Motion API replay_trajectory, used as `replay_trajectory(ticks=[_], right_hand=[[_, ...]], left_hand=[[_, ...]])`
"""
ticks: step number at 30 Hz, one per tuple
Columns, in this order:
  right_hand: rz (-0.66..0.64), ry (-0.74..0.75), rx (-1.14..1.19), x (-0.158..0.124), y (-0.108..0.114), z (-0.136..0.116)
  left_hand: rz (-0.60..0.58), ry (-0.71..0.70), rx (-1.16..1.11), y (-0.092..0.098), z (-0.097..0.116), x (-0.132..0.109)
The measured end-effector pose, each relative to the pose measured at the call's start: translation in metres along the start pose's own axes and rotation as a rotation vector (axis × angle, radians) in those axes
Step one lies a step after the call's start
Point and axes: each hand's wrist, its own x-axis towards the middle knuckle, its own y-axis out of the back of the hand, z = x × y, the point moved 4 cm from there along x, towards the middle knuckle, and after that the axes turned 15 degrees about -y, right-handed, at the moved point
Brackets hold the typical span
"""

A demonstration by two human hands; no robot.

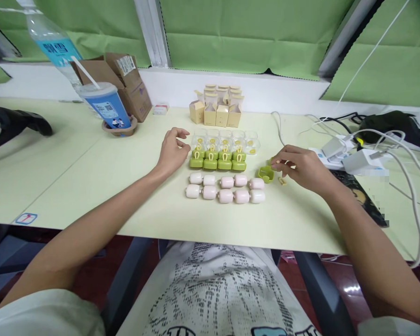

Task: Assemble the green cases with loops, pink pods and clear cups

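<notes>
Green container (265, 175) lies beside the right fingers (282, 157).

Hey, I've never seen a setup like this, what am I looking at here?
There's no machine, just a person's two bare hands. The single picture comes from a camera worn on their head, looking forward and down, so their arms reach in from below.

On the pale table, from back to front, are small cardboard boxes, clear cups with yellow marks, green containers with yellow loops, and pale pink and white barrel-shaped pieces.

The left hand is beside the clear cups and green containers, apparently holding nothing. The right hand is at an open green cup; whether its fingertips pinch something small is too hidden to tell.
</notes>
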Motion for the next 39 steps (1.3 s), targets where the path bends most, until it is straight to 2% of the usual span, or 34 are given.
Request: replay_trajectory(ticks=[6,12,15,17,20,22,24,26,28,31,33,35,37,39], right_hand=[[0.145,0.000,-0.033,-0.003,0.005,-0.003],[0.064,0.019,-0.052,0.001,-0.012,0.009],[0.061,0.032,-0.085,0.004,-0.020,0.011],[0.069,0.038,-0.080,0.004,-0.018,0.007],[0.246,-0.011,-0.014,-0.002,0.002,-0.008],[0.412,-0.062,0.069,-0.010,0.015,-0.021],[0.489,-0.085,0.154,-0.018,0.018,-0.038],[0.475,-0.051,0.213,-0.024,0.010,-0.057],[0.425,0.021,0.262,-0.029,-0.001,-0.076],[0.345,0.114,0.360,-0.033,-0.016,-0.096],[0.348,0.162,0.436,-0.033,-0.019,-0.099],[0.423,0.203,0.507,-0.031,-0.018,-0.095],[0.538,0.242,0.557,-0.031,-0.015,-0.088],[0.589,0.278,0.546,-0.032,-0.014,-0.085]], left_hand=[[0.013,-0.075,0.062,0.000,0.007,-0.004],[0.020,-0.159,0.130,-0.002,0.015,-0.007],[0.014,-0.210,0.131,-0.002,0.022,-0.009],[0.010,-0.246,0.119,-0.002,0.030,-0.011],[0.000,-0.324,0.083,-0.002,0.049,-0.022],[-0.043,-0.431,0.051,-0.004,0.066,-0.034],[-0.147,-0.593,0.060,-0.010,0.083,-0.049],[-0.278,-0.826,0.121,-0.021,0.099,-0.065],[-0.348,-1.093,0.180,-0.032,0.108,-0.081],[-0.339,-1.254,0.236,-0.042,0.108,-0.092],[-0.318,-1.276,0.212,-0.042,0.106,-0.093],[-0.292,-1.249,0.137,-0.038,0.105,-0.089],[-0.272,-1.155,0.041,-0.034,0.102,-0.083],[-0.259,-1.022,-0.034,-0.031,0.097,-0.077]])
